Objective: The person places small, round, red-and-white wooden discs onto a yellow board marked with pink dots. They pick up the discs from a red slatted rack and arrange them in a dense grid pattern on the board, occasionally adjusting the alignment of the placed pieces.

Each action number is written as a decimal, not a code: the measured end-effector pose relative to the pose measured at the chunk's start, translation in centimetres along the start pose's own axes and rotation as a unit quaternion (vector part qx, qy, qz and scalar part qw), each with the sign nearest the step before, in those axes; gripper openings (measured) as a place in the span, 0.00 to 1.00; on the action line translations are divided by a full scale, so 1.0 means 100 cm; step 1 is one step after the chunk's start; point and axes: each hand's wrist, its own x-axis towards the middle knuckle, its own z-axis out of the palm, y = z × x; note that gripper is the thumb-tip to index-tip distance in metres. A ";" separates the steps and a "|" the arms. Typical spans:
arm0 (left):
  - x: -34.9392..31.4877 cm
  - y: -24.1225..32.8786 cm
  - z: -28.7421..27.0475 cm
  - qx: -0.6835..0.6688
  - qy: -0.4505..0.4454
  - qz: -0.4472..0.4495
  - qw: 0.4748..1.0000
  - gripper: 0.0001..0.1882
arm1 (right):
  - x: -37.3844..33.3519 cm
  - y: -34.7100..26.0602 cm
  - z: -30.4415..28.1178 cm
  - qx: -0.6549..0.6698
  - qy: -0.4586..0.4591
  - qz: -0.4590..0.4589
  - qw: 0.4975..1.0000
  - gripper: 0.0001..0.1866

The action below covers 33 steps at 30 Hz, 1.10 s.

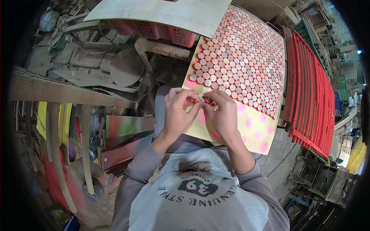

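Note:
My left hand point(177, 111) is closed in a pinch, a small red piece point(195, 101) showing at its fingertips. Close beside it, my right hand point(224, 117) pinches another small red piece point(207, 101). The fingertips of both hands nearly meet, and they partly hide what they hold. Both hands are over the near left part of a yellow board point(252, 142) with pink spots. Beyond my fingers, many short round pieces point(243, 57) with pale tops and red sides stand in tight rows on the board.
A pale panel point(162, 10) lies over a red crate point(181, 36) at the far left. Stacked red slatted frames point(312, 96) stand right of the board. A dusty wooden beam point(69, 88) crosses on the left, above painted boards point(127, 127).

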 end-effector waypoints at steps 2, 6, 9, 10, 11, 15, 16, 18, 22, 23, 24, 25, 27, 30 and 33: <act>-0.002 -0.004 0.001 0.042 0.009 0.005 0.999 0.18 | -0.001 0.003 0.003 -0.013 0.005 0.012 1.000 0.14; -0.008 0.000 -0.002 0.072 -0.005 -0.029 0.997 0.19 | -0.009 0.007 0.003 0.016 0.024 0.024 0.999 0.16; -0.010 -0.003 -0.009 0.080 0.006 -0.036 0.996 0.23 | -0.011 0.008 -0.004 0.044 0.028 0.018 0.998 0.20; -0.011 -0.005 -0.011 0.080 0.013 -0.034 0.996 0.24 | -0.013 0.009 -0.007 0.043 0.032 0.018 0.998 0.20; -0.011 -0.005 -0.014 0.092 0.005 -0.037 0.995 0.25 | -0.015 0.010 -0.011 0.042 0.036 0.018 0.998 0.21; -0.010 -0.004 -0.023 0.119 -0.012 -0.041 0.992 0.29 | -0.029 0.014 -0.015 -0.026 0.033 0.017 0.999 0.21; -0.008 -0.005 -0.024 0.121 -0.013 -0.040 0.992 0.30 | -0.030 0.014 -0.013 -0.024 0.033 0.018 0.999 0.20; -0.004 -0.014 -0.021 0.095 -0.015 -0.029 0.995 0.32 | -0.028 0.013 -0.009 -0.020 0.034 0.019 0.999 0.20; 0.012 -0.017 -0.014 0.038 -0.031 -0.013 0.999 0.35 | -0.016 0.012 0.004 0.015 0.059 0.063 0.996 0.20; 0.013 -0.015 -0.012 0.042 -0.029 -0.004 0.999 0.36 | -0.015 0.012 0.005 0.014 0.064 0.057 0.996 0.21; 0.015 -0.013 -0.011 0.045 -0.026 0.005 0.999 0.36 | -0.015 0.013 0.005 0.014 0.070 0.050 0.996 0.21; 0.017 -0.011 -0.010 0.048 -0.023 0.014 0.998 0.37 | -0.014 0.013 0.005 0.014 0.075 0.044 0.996 0.21; 0.010 -0.008 -0.018 0.116 -0.011 0.002 0.993 0.38 | -0.016 0.012 0.004 0.041 0.081 0.058 0.994 0.21; 0.005 -0.010 -0.022 0.161 -0.008 -0.017 0.987 0.38 | -0.016 0.009 0.003 0.021 0.076 0.068 0.995 0.20; 0.007 -0.012 -0.018 0.157 -0.014 -0.028 0.987 0.38 | -0.014 0.009 0.008 0.012 0.077 0.064 0.995 0.18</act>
